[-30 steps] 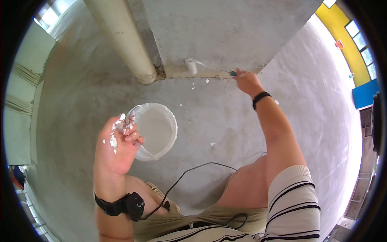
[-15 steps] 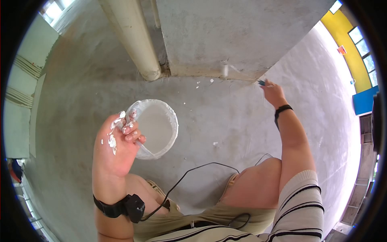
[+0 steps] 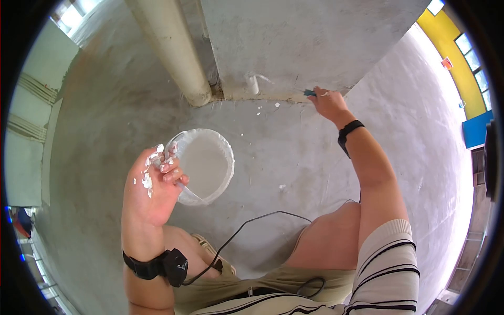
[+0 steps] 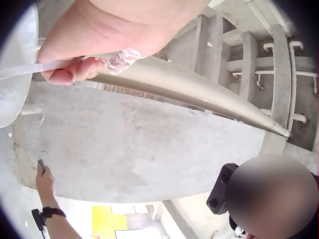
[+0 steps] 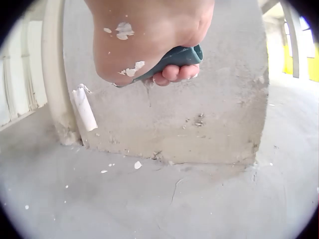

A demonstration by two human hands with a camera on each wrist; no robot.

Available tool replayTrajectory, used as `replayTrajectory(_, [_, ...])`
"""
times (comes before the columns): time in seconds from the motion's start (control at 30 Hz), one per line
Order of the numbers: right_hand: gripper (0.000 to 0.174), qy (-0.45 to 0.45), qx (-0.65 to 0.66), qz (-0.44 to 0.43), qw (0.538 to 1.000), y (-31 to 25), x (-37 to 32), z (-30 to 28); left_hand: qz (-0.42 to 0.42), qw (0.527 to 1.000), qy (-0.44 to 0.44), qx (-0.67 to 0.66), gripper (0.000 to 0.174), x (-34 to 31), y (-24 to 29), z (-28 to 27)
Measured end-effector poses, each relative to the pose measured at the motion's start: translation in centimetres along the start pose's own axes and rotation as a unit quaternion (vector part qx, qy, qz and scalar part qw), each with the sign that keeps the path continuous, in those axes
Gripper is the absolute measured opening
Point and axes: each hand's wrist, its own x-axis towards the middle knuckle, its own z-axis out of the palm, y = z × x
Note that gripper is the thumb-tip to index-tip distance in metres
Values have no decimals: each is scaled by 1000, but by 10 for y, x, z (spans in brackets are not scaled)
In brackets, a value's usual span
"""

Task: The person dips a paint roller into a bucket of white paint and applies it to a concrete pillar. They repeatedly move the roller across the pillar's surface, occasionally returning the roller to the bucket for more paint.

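Note:
My right hand (image 3: 329,105) grips the dark teal handle (image 5: 174,59) of a paint roller. Its white roller sleeve (image 3: 253,84) lies against the grey wall (image 5: 199,104) low down, just above the floor. White flecks dot that hand in the right wrist view. Smeared with thick white paint, my left hand (image 3: 149,194) has its fingers curled round the pale bail handle (image 4: 30,68) of a white bucket (image 3: 231,163). The bucket is beside that hand and holds whitish paint (image 3: 206,163). In the left wrist view only part of the bucket shows.
A cream pipe (image 3: 168,52) comes down to the floor left of the wall section. White drips (image 5: 138,165) spot the grey floor (image 3: 262,157) near the wall's foot. A black cable (image 3: 247,220) runs across between the person's legs. The wall's corner edge (image 5: 261,124) stands to the right.
The roller and right hand went right along the wall's base, then came back left. My left hand keeps its hold on the bucket's handle, nearly unmoved.

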Motion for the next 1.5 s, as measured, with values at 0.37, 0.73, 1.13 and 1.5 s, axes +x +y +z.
replayTrajectory(0.37, [30, -78, 282, 37, 955, -35, -7, -96, 20, 999, -11, 24, 21, 8, -2, -7])
replayTrajectory(0.73, [30, -231, 156, -109, 954, -129, -20, -157, 43, 997, -12, 55, 16, 6, 1, -8])
replayTrajectory(1.13, [39, -295, 43, -161, 941, -186, -27, -154, 34, 997, -7, 76, 15, 10, -9, -4])
replayTrajectory(1.5, [42, -337, 57, -151, 928, -187, -29, -151, 21, 995, -18, 97, 28, 9, -13, -1])
